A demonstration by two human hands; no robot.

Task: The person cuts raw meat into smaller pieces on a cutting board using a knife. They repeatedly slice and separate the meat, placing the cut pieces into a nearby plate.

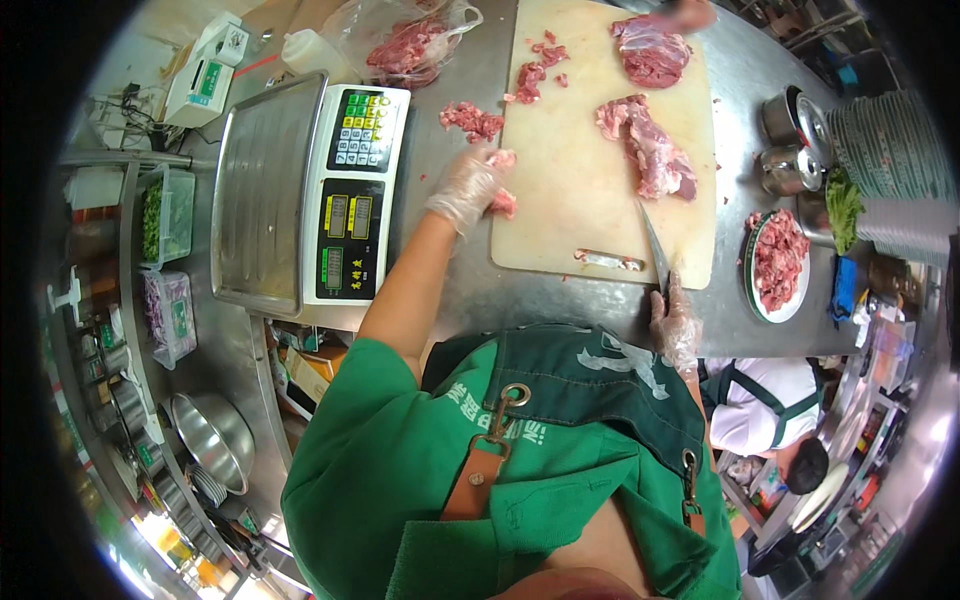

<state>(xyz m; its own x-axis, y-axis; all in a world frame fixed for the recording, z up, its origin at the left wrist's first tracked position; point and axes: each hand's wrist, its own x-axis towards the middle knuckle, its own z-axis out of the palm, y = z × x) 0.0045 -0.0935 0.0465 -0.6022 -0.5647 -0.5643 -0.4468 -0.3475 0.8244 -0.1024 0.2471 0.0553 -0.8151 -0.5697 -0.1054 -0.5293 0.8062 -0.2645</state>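
Note:
My left hand (474, 187), in a clear plastic glove, grips a piece of raw meat (504, 202) at the left edge of the white cutting board (555, 210). My gloved right hand (675, 322) holds a knife (655, 244) by its handle at the board's near right corner, blade pointing away from me. Beyond the blade tip lies a long cut of raw meat (652, 150). A larger chunk (651, 56) rests at the far right of the board. Small scraps (531, 79) lie at the far left, and a pile of trimmings (471, 120) sits on the steel table beside the board.
A digital scale (352, 195) stands left, with bagged meat (409, 49) behind it. At right are a plate of cut meat (780, 262), steel pots (787, 169) and stacked plates (892, 150). Another person's hand touches the far chunk; a person in white (765, 405) is behind at right.

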